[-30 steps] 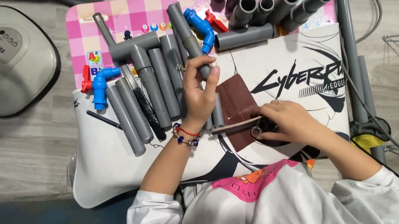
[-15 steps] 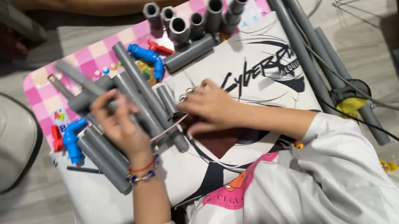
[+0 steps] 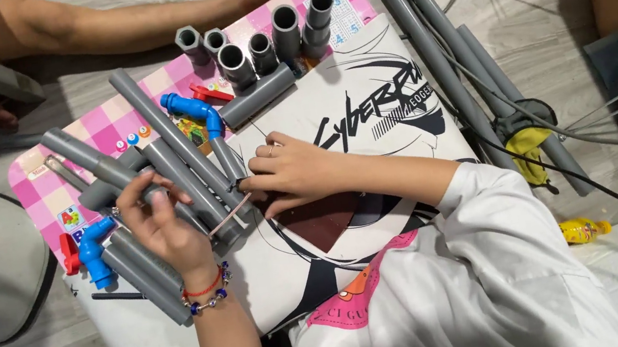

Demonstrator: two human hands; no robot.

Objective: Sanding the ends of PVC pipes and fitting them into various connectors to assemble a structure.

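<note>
- Starting at the left edge of the pink checkered mat (image 3: 39,169), you have a blue elbow fitting (image 3: 94,250) and a red piece (image 3: 70,254) lying beside loose grey pipes (image 3: 146,273).
- Your left hand (image 3: 164,229) curls closed around one grey pipe length (image 3: 169,193) among the pile, pinning it on the mat.
- A thin strip, seemingly a saw blade (image 3: 227,217), runs between your two hands across that pipe.
- Your right hand (image 3: 288,172) pinches the blade's far end, fingers narrow; no cut is visible, so I judge the sawing barely begun.
- Along the mat's far edge, short pipe stubs (image 3: 257,46) stand upright in a row, apparently already cut.
- Past the right edge, long uncut grey pipes (image 3: 434,57) lie on the floor.
</note>
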